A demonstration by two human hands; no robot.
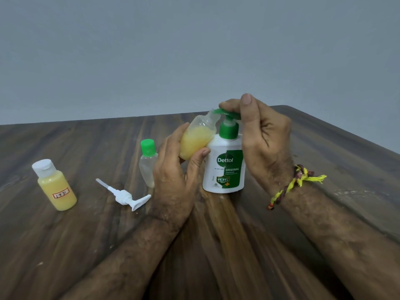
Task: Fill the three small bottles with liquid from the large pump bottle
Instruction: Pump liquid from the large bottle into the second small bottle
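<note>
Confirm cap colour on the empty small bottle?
Green, on the clear empty small bottle; the head view shows it.

The bench (86, 245) looks like dark wood with a streaked grain and a dull, matt finish. The large pump bottle (224, 169) is smooth white plastic with a glossy printed label and a green plastic pump head. The tilted small bottle (198, 139) is clear, translucent plastic, as is the green-capped bottle (147, 163). The labelled bottle (55, 185) carries a paper sticker. The loose pump (125, 197) is white plastic. The wrist thread (296, 182) is frayed cloth.

Soft even light, faint shadows, wide-angle edge bending, slight blur
</note>
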